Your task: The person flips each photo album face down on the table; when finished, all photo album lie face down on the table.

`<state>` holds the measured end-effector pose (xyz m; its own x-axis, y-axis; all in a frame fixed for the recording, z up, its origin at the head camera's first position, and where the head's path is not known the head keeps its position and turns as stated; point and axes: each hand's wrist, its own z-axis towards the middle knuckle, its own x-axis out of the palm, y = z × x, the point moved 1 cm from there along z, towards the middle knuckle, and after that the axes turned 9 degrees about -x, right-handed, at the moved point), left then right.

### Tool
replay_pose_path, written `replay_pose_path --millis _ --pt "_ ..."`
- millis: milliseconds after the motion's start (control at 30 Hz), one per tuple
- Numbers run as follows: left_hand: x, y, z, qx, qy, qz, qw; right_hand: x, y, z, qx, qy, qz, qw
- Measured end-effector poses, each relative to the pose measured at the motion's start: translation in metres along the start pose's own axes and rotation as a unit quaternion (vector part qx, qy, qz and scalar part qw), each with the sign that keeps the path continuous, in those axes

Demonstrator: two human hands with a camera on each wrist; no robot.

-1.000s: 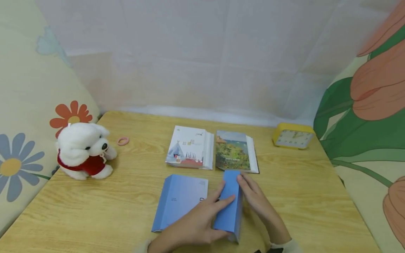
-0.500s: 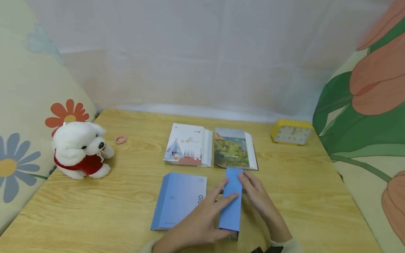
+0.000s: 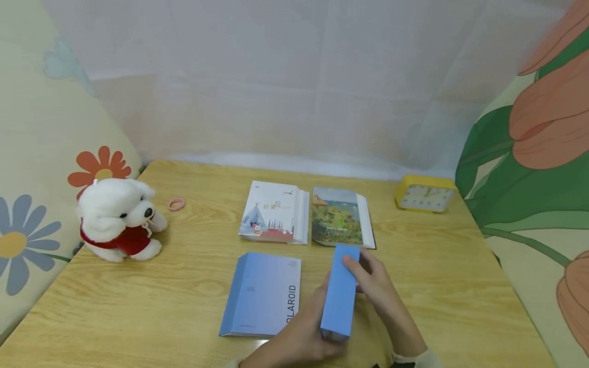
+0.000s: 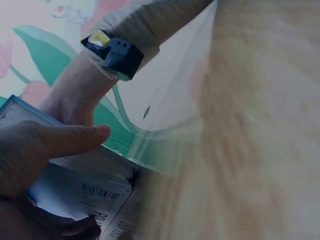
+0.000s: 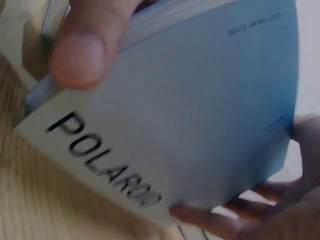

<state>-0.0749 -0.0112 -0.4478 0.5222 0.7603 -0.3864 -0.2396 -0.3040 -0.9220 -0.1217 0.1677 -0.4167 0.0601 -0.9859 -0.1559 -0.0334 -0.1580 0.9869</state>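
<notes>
Both hands hold a blue photo album point(image 3: 341, 291) on edge, its spine facing up in the head view. My left hand point(image 3: 313, 327) grips its lower left side; in the left wrist view the thumb point(image 4: 75, 140) lies over the page side, with a barcode below it. My right hand point(image 3: 377, 283) pinches the far right end, thumb on the spine and fingers partly hidden behind. The right wrist view shows the cover lettered POLAROID. A matching blue album point(image 3: 267, 294) lies flat just left, partly covered by the left hand.
Behind lie a white illustrated album point(image 3: 269, 212) and a landscape-cover album point(image 3: 337, 217). A white plush dog point(image 3: 117, 220) in red and a pink ring point(image 3: 176, 204) are at left. The yellow clock point(image 3: 425, 193) stands at back right on the wooden table point(image 3: 442, 286).
The held album has shifted slightly right and tilted. My left fingers have left the spine for its left side, and the right thumb has moved onto the spine.
</notes>
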Motion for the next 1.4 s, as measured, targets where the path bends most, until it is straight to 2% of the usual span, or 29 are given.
replay_pose_path --millis 100,200,333,400,467,567,667,800,900,1000,1167,1233,1300,1400 --pt "0.000 0.002 -0.001 -0.007 -0.017 0.054 0.9984 -0.005 -0.003 0.000 0.007 0.015 0.024 0.9996" --pt "-0.002 0.002 -0.003 -0.032 -0.012 0.093 0.9950 -0.015 -0.004 0.000 -0.005 0.041 0.029 0.9987" --pt "-0.003 0.000 -0.003 -0.066 -0.006 0.151 0.9863 -0.030 -0.001 -0.002 -0.046 0.061 -0.014 0.9970" --pt "-0.003 -0.001 -0.002 -0.073 -0.008 0.196 0.9779 -0.034 0.000 -0.003 -0.065 0.062 -0.052 0.9946" --pt "-0.003 -0.002 0.000 -0.075 -0.009 0.250 0.9653 -0.035 0.000 -0.005 -0.070 0.060 -0.114 0.9892" --pt "-0.003 -0.006 0.003 -0.069 -0.004 0.317 0.9459 -0.033 -0.002 -0.006 -0.072 0.058 -0.211 0.9731" --pt "-0.001 -0.010 0.008 -0.078 0.007 0.351 0.9331 -0.031 -0.006 -0.007 -0.069 0.064 -0.281 0.9550" --pt "0.008 -0.017 0.016 -0.105 0.027 0.378 0.9194 -0.032 -0.013 -0.009 -0.064 0.087 -0.317 0.9423" --pt "0.013 -0.022 0.020 -0.122 0.039 0.396 0.9092 -0.032 -0.019 -0.010 -0.066 0.102 -0.324 0.9383" --pt "0.014 -0.023 0.020 -0.129 0.041 0.397 0.9080 -0.031 -0.021 -0.009 -0.070 0.104 -0.327 0.9368" --pt "0.013 -0.021 0.017 -0.093 0.026 0.414 0.9049 -0.031 -0.021 -0.010 -0.057 0.098 -0.336 0.9351" --pt "0.010 -0.020 0.014 -0.083 0.031 0.418 0.9041 -0.031 -0.020 -0.011 -0.056 0.095 -0.337 0.9350" --pt "0.003 -0.020 0.010 -0.086 0.051 0.407 0.9081 -0.030 -0.016 -0.012 -0.063 0.090 -0.343 0.9329" --pt "-0.016 -0.020 -0.003 -0.091 0.043 0.381 0.9191 -0.025 -0.009 -0.010 -0.093 0.077 -0.357 0.9262"
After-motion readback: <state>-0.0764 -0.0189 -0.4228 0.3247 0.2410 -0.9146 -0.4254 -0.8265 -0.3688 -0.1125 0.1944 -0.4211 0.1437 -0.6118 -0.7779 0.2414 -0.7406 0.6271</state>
